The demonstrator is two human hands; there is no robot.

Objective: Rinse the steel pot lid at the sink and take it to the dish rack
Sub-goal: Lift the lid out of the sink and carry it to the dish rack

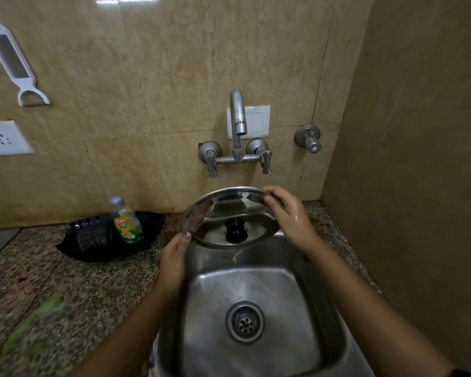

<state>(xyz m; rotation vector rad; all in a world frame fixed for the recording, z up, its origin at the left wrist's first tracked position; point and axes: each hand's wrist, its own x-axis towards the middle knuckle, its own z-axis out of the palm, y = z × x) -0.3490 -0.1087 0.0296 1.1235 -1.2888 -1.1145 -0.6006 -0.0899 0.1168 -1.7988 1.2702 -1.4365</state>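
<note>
both hands hold the lid (230, 213) by its rim above the back of the sink (335, 308), below the tap (237, 115). the left hand (174, 261) pinches the lid's lower left edge, thumb on the near face. the right hand (288, 213) grips the upper right edge, fingers curled over the rim, and its skin looks wet. the lid is tilted, its left side lower and nearer the camera, and its black knob (235, 229) shows at the centre of the shiny face turned toward the camera. drops hang just under the lid's lower edge, over the basin. no stream shows at the tap spout.

the drain (245, 322) sits in the middle of the basin, well below the lid. two tap handles (212, 164) flank the spout on the tiled wall, and a separate valve (309, 138) sits off to the right. on the speckled worktop (79, 289) left of the sink lies a black tray (150, 221) with a soap bottle (127, 221) and a dark scrubber (91, 235) in it. a white peeler (14, 63) hangs on the wall at upper left, with a socket (4, 138) below it. a green blur shows at the lower left; what it is cannot be told.
</note>
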